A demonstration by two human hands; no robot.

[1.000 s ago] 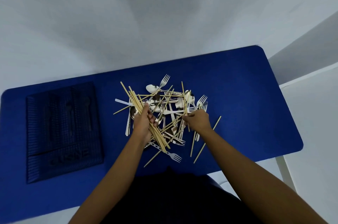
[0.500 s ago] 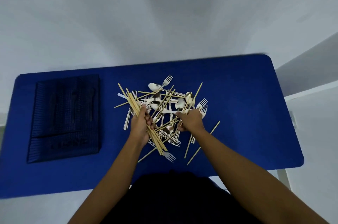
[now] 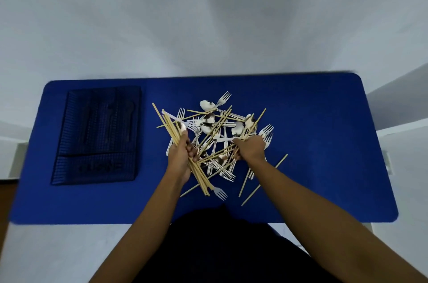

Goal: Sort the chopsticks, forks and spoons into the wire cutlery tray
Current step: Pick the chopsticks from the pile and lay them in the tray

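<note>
A tangled pile of wooden chopsticks, metal forks and spoons (image 3: 215,127) lies in the middle of the blue mat (image 3: 324,144). My left hand (image 3: 179,155) is shut on a bundle of chopsticks (image 3: 171,130) that runs from upper left to lower right across the pile's left side. My right hand (image 3: 251,149) grips a chopstick (image 3: 254,122) that slants up to the right out of the pile. The dark wire cutlery tray (image 3: 97,134) sits on the mat's left part, well apart from both hands; dim cutlery shapes show in its long compartments.
Two loose chopsticks (image 3: 264,181) lie on the mat right of my right forearm, and a fork (image 3: 218,192) lies at the pile's near edge. The mat's right third is bare. The near table edge and my dark clothing (image 3: 220,248) are below.
The view has swung so the tray and mat sit squarer. My right hand has closed on a chopstick in the pile's right side and tipped its far end up; my left hand still holds its bundle.
</note>
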